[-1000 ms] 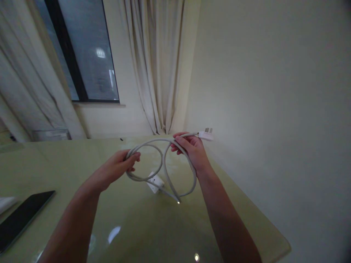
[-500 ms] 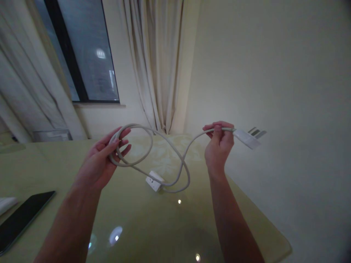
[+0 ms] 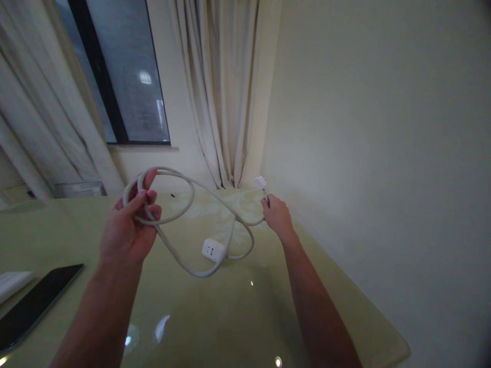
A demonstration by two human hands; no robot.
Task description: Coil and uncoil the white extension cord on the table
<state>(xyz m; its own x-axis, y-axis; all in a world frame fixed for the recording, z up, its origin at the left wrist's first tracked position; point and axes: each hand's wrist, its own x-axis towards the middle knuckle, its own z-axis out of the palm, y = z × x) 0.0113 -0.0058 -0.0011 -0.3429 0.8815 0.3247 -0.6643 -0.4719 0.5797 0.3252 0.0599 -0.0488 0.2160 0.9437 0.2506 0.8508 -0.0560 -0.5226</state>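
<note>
My left hand point(image 3: 132, 217) is closed round a loop of white power cord point(image 3: 201, 274), held above the table at left. The cord crosses itself in loose loops between my two hands. My right hand point(image 3: 277, 213), farther back, grips the cord close behind its white plug point(image 3: 261, 182), which points up and away from me; its prongs do not show. On the tabletop between my arms lies the cord's white socket block point(image 3: 213, 249), its outlet holes facing me.
A glossy greenish table point(image 3: 215, 327) runs up against the wall point(image 3: 376, 153) on the right. A black tablet-like slab point(image 3: 38, 304) and a white object point(image 3: 13, 283) lie at left. Behind are curtains point(image 3: 226, 92) and a window point(image 3: 126, 71).
My right hand has moved left and away from me, swinging the plug from pointing right to pointing upward. My left hand has shifted a little left with its loop.
</note>
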